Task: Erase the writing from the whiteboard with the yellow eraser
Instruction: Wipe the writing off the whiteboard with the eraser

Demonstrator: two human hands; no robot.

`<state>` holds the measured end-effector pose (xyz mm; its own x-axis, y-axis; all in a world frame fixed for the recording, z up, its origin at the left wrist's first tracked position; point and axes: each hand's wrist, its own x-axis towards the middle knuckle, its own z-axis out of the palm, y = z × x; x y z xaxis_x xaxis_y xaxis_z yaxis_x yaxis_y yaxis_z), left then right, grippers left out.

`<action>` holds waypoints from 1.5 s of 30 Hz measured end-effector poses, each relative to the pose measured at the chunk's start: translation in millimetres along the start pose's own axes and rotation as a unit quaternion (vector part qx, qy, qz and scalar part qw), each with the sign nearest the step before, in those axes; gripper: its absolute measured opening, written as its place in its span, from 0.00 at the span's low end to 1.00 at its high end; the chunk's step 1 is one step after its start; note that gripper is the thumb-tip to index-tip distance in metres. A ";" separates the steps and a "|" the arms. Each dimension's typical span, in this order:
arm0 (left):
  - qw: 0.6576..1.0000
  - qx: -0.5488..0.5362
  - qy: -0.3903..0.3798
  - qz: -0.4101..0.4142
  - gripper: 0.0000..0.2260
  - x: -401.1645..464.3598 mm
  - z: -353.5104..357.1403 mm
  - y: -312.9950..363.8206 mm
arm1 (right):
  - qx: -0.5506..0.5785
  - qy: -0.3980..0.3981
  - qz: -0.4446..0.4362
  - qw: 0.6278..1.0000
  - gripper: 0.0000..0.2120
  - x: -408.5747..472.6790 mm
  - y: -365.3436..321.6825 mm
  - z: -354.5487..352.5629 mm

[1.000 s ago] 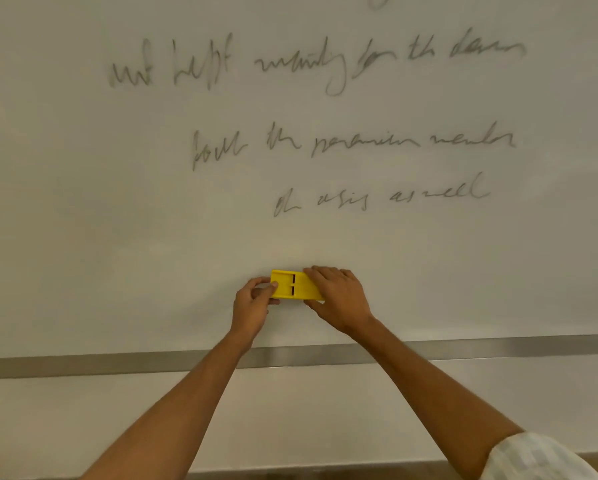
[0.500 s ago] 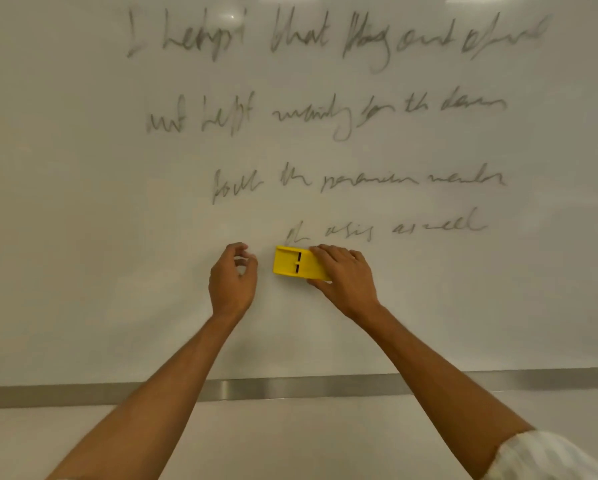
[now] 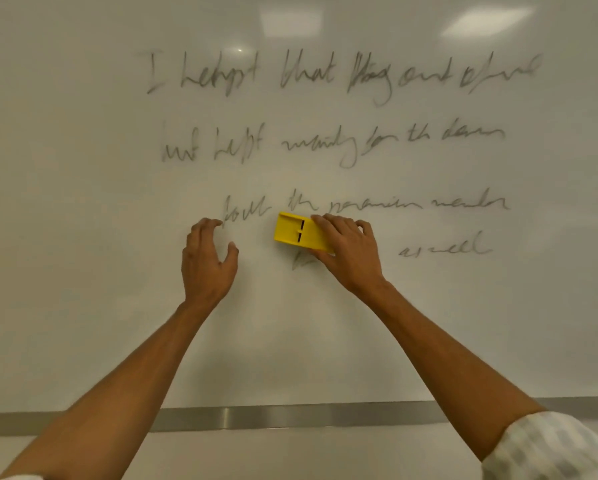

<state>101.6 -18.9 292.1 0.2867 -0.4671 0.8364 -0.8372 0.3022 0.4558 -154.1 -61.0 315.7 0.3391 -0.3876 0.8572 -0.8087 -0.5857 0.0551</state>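
Observation:
The whiteboard (image 3: pixel 82 237) fills the view and carries several lines of grey handwriting (image 3: pixel 325 143). My right hand (image 3: pixel 351 252) presses the yellow eraser (image 3: pixel 295 232) flat against the board, over the left part of the lowest line. Only the words at the right end of that line (image 3: pixel 443 249) and a short stroke below the eraser still show. My left hand (image 3: pixel 207 261) hovers left of the eraser with fingers spread and curled, holding nothing; its fingertips are near the start of the third line.
A grey metal rail (image 3: pixel 290 415) runs along the board's lower edge, with pale wall below it. Ceiling lights reflect near the top of the board (image 3: pixel 488 20). A checked sleeve (image 3: pixel 550 448) covers my right upper arm.
My left hand let go of the eraser and moved left, opening. My right hand carried the eraser upward onto the lowest line of writing. The view tilted up, bringing the top line into sight.

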 end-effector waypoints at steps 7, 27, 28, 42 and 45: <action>0.998 0.033 0.037 0.039 0.27 49.7 -20.5 -9.2 | -0.035 0.055 -0.010 0.998 0.25 38.5 4.2 -10.0; 0.974 0.186 0.044 0.120 0.33 138.3 -49.5 -64.9 | -0.100 0.171 -0.030 0.980 0.27 132.4 -12.9 -5.7; 0.972 0.194 0.037 0.126 0.34 139.5 -50.5 -68.9 | -0.104 0.174 -0.031 0.979 0.28 137.9 -14.4 -5.7; 0.958 0.227 0.068 0.163 0.39 143.3 -36.0 -93.6 | -0.054 0.230 -0.020 0.972 0.29 234.9 -58.2 -16.2; 0.956 0.225 0.080 0.169 0.38 143.7 -34.2 -95.0 | -0.047 0.222 -0.039 0.973 0.29 257.8 -75.5 -18.2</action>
<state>238.2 -86.3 379.5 0.0026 -0.2626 0.9649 -1.0000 0.0076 0.0047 -14.4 -103.8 541.8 0.1758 0.0134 0.9843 -0.8365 -0.5251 0.1566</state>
